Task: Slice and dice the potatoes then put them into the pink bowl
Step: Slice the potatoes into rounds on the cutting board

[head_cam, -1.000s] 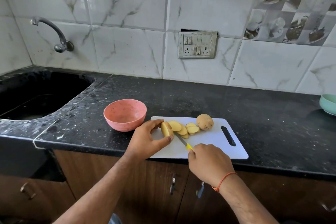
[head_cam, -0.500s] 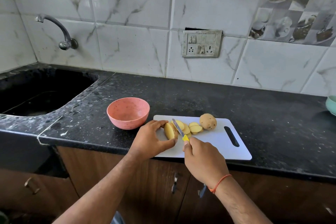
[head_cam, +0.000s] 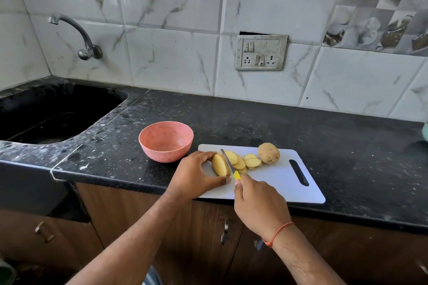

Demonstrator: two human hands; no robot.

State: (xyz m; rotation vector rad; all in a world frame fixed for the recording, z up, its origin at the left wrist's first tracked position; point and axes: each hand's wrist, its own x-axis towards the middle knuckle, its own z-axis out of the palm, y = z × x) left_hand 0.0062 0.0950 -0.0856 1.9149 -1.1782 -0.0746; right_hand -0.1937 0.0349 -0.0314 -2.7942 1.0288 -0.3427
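Observation:
On the white cutting board (head_cam: 278, 183) my left hand (head_cam: 196, 176) holds a cut potato piece (head_cam: 219, 165) between fingers and thumb, its pale cut face turned right. My right hand (head_cam: 259, 203) grips a small knife (head_cam: 228, 161) by its yellow handle; the blade lies against the cut face of that piece. Several potato slices (head_cam: 245, 161) lie just right of the blade. A whole unpeeled potato (head_cam: 268, 153) sits behind them near the board's far edge. The empty pink bowl (head_cam: 165, 140) stands on the counter left of the board.
The black stone counter (head_cam: 254, 120) runs along a tiled wall with a socket panel (head_cam: 261, 53). A dark sink (head_cam: 53, 111) with a wall tap (head_cam: 78, 37) lies at the left. A pale green bowl's edge (head_cam: 425, 132) shows at the far right. Cabinet doors are below.
My right hand brought the knife from the board's front up onto the potato piece, and the blade now rests against its cut face. My left hand kept its hold.

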